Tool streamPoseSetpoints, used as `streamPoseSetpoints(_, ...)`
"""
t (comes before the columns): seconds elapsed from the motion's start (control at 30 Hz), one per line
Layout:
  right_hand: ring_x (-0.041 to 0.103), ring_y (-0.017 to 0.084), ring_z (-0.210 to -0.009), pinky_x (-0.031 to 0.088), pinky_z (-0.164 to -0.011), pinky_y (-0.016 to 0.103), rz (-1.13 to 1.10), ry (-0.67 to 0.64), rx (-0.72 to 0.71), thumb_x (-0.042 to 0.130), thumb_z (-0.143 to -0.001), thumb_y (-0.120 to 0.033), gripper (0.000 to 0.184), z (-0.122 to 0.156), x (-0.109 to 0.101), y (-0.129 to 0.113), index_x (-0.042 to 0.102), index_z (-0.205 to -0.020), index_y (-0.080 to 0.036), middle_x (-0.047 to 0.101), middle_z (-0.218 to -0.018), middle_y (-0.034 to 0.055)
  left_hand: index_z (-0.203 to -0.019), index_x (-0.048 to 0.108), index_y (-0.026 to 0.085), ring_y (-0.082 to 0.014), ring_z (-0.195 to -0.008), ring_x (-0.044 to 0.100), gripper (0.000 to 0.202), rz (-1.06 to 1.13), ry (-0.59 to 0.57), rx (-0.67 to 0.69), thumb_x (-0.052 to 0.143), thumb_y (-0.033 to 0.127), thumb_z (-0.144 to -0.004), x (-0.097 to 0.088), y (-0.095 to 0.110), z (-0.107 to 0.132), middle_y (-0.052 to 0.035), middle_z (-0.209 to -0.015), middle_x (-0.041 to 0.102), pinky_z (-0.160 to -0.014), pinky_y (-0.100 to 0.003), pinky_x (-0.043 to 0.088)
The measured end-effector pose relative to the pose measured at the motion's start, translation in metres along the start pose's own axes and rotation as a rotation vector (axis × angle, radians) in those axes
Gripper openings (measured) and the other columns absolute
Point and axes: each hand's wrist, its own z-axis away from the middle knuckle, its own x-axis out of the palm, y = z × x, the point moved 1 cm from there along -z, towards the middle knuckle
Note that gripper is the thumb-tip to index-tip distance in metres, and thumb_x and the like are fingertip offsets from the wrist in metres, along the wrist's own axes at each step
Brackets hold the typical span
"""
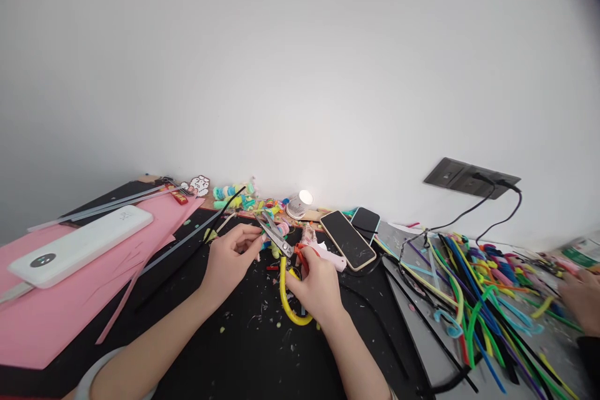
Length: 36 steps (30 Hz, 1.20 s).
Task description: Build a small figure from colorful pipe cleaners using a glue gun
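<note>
My right hand (319, 287) is closed around the handles of a pair of scissors (281, 244) with orange and yellow grips. The metal blades stand apart, pointing up and left toward my other hand. My left hand (234, 256) is closed in a pinch beside the blades. A bit of green shows at its fingertips, but what it holds is mostly hidden. Pieces of coloured fuzzy stem lie just behind the blades. Close to the right hand lies a pale pink glue gun (332, 256), partly covered by the fingers.
A white handheld device (84, 244) rests on pink sheets (56, 325) at left. Behind the hands are a paper cup (299, 205) and fuzzy stem shapes (232, 194). Phones (349, 239) lie to the right, beside many pipe cleaners (487, 306). Another person's hand (581, 300) shows at far right.
</note>
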Motion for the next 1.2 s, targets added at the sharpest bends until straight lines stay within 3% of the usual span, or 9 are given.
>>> streamPoseSetpoints(0.73,0.036,0.011,-0.047,0.021,-0.050,0.023,0.017,-0.008,0.001,0.061,-0.069,-0.030,0.019,0.0001,-0.0009,-0.0037,0.045,-0.063,-0.021,0.039,-0.051,-0.0070,-0.081,0.062,0.019,-0.0145,-0.048,0.061,0.013,0.013,-0.029,0.004,0.064,0.032,-0.079,0.0009,-0.0012,0.0006,0.0005,-0.062,0.068,-0.050,-0.027,0.051)
streamPoseSetpoints(1.03,0.034,0.011,-0.047,0.019,-0.050,0.024,0.034,-0.026,0.017,0.058,-0.070,-0.025,0.027,-0.0003,0.0011,-0.0026,0.034,-0.060,-0.023,0.032,-0.051,-0.0072,-0.079,0.061,0.020,-0.0147,-0.046,0.060,0.011,0.024,-0.037,-0.008,0.063,0.032,-0.079,0.0023,0.0004,-0.0006,-0.0001,-0.062,0.069,-0.047,-0.028,0.053)
streamPoseSetpoints(1.2,0.038,0.013,-0.047,0.022,-0.049,0.024,0.014,0.024,0.003,0.055,-0.072,-0.020,0.021,-0.0029,0.0028,0.0045,0.038,-0.061,-0.023,0.040,-0.051,-0.0055,-0.081,0.061,0.020,-0.0156,-0.048,0.061,0.013,0.021,-0.042,-0.020,0.063,0.033,-0.081,0.0017,-0.0012,-0.0009,-0.0001,-0.062,0.068,-0.050,-0.029,0.053)
